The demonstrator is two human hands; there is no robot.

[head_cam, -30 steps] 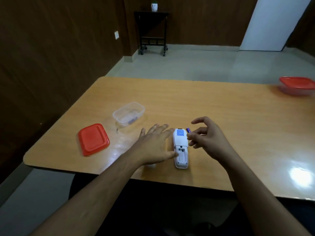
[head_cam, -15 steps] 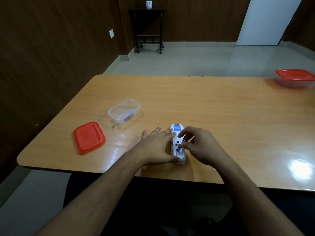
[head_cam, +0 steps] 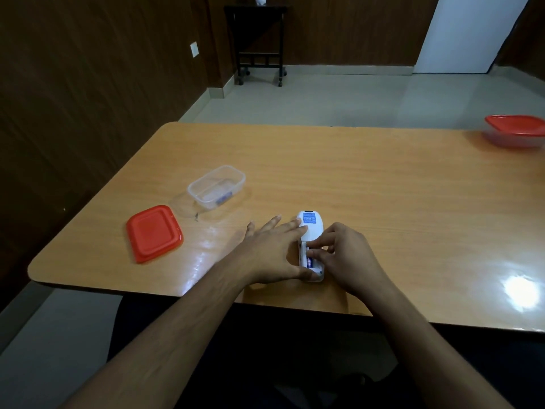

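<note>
A white remote-like device point(head_cam: 309, 228) lies face down near the front edge of the wooden table point(head_cam: 354, 187), its battery bay open. My left hand point(head_cam: 272, 252) rests against its left side with fingers straight, thumb at the near end. A blue battery point(head_cam: 309, 262) sits in the bay, and my right hand point(head_cam: 343, 255) covers the device's right side, pressing the battery with curled fingertips.
A clear plastic box point(head_cam: 216, 185) holding another small battery stands left of the hands, its red lid point(head_cam: 153, 233) lying beside it. A closed red-lidded box point(head_cam: 516, 134) sits at the far right edge. A black side table point(head_cam: 258, 39) stands against the back wall.
My right hand brought the blue battery from beside the device down into the open bay. My left hand stayed against the device's left side.
</note>
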